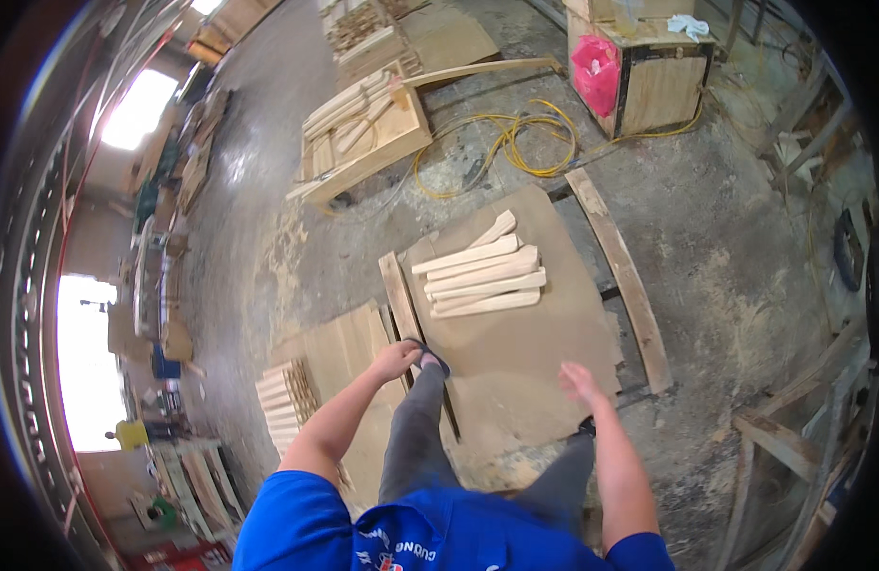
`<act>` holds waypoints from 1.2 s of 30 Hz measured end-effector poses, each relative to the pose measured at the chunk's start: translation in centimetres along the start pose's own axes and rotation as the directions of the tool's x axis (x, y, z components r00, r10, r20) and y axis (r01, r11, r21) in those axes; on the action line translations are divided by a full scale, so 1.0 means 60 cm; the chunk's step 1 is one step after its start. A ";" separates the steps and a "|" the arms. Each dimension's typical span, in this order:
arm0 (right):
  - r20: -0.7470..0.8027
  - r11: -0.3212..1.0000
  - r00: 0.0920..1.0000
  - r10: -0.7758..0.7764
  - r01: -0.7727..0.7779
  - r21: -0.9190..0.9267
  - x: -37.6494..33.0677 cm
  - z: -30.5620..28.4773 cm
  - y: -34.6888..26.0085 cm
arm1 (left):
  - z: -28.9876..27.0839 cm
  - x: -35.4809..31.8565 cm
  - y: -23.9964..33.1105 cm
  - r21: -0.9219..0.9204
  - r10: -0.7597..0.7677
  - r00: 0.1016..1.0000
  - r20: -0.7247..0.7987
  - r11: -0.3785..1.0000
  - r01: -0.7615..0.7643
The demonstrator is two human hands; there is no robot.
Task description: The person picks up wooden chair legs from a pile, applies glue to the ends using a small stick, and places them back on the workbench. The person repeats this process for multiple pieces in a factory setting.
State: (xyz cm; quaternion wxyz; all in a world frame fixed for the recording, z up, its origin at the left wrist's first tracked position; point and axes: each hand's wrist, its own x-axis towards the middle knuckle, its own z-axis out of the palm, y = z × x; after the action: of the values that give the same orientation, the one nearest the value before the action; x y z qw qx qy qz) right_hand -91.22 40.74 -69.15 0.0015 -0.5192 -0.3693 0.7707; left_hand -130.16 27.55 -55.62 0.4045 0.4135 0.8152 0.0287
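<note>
My left hand (398,363) hangs beside my left foot, its fingers loosely bent and nothing visible in it. My right hand (580,383) is over the right part of a brown cardboard sheet (515,371), fingers apart and holding nothing. Farther ahead on that sheet lies a small group of pale, shaped wooden pieces (482,282), mostly side by side, with one slanting at the far end. Both hands are apart from these pieces. A larger stack of similar wooden pieces (285,403) sits to the left of my left forearm, which partly hides the area.
Wooden rails (622,276) flank the cardboard. Ahead stands a shallow wooden crate (373,162) with more pieces, beside a coiled yellow hose (539,143) on the concrete floor. A wooden box (663,90) with a pink bag (596,74) is at far right; timber frames (782,443) stand right.
</note>
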 end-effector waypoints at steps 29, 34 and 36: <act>-0.295 0.409 0.952 0.084 0.237 0.881 0.688 0.313 0.136 | 0.221 0.895 -0.218 -0.033 -0.054 0.972 0.229 0.997 0.063; -0.493 0.401 0.867 0.067 0.429 0.809 0.663 0.267 0.224 | 0.331 0.766 -0.210 -0.408 -0.013 0.907 0.420 0.891 0.202; -0.370 0.448 0.929 0.011 0.326 0.832 0.652 0.245 0.245 | 0.366 0.727 -0.249 -0.573 -0.068 0.878 0.474 0.733 0.366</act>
State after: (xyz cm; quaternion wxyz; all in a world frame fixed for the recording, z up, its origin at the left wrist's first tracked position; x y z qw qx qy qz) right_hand -115.47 36.80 -106.06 0.4025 -0.5238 0.0413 0.7496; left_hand -139.28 41.84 -103.77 0.6884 0.1432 0.6906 0.1696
